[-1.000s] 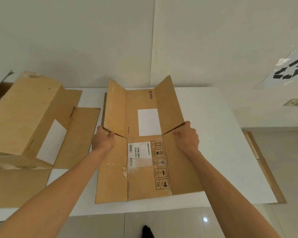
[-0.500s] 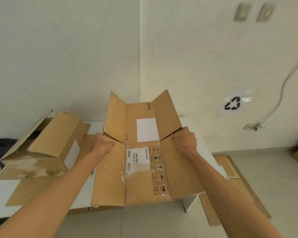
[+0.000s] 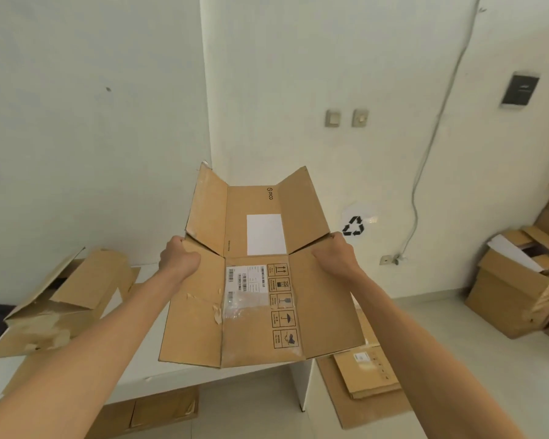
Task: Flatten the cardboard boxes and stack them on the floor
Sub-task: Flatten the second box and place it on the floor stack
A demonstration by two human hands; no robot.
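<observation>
A flattened brown cardboard box [image 3: 254, 318] with a white label and printed handling symbols hangs in the air in front of me, its far flaps angled upward. My left hand [image 3: 178, 258] grips its left edge and my right hand [image 3: 336, 256] grips its right edge, each at the flap fold. On the floor at the lower right lies a stack of flattened cardboard [image 3: 366, 380]. An unflattened box [image 3: 76, 293] rests on the white table [image 3: 146, 372] at the left, flaps open.
More cardboard boxes [image 3: 520, 293] are piled at the right wall. Flat cardboard [image 3: 159, 410] lies under the table. A recycling sign [image 3: 353, 225] and a cable [image 3: 425, 172] are on the wall ahead. A dark object sits at the far left edge.
Both hands have lifted the flattened box off the table and carried it up and to the right. My view has swung right, bringing the floor stack and the boxes at the wall into sight.
</observation>
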